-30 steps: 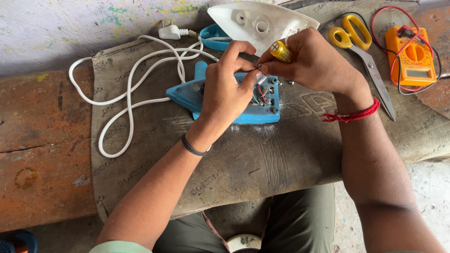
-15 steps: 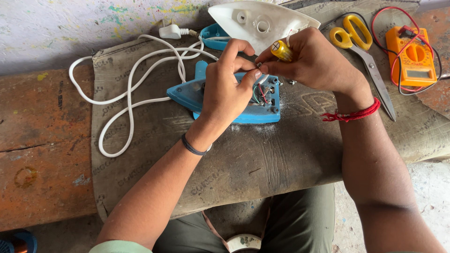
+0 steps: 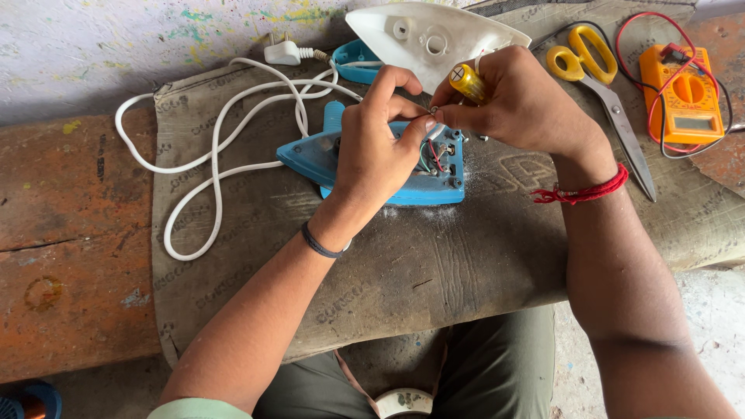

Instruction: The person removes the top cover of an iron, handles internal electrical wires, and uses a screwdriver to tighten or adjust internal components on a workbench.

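An opened blue clothes iron [image 3: 403, 174] lies mid-mat with its wires showing. The left hand [image 3: 380, 151] rests on it, fingertips pinching a wire. The right hand [image 3: 520, 105] grips a yellow-handled screwdriver [image 3: 466, 82]. Far right sit yellow scissors [image 3: 594, 74] and an orange multimeter [image 3: 687, 97]. The worn brown mat [image 3: 434, 264] with faint printed marks covers a rusty orange bench [image 3: 62, 233]. A paint-flecked wall [image 3: 116, 46] stands beyond.

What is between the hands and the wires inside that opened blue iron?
Nothing visible. The left hand pinches a wire at the rear of the blue iron body, and the right hand, holding a yellow-handled screwdriver, meets it there. The white cover lies behind, aside.
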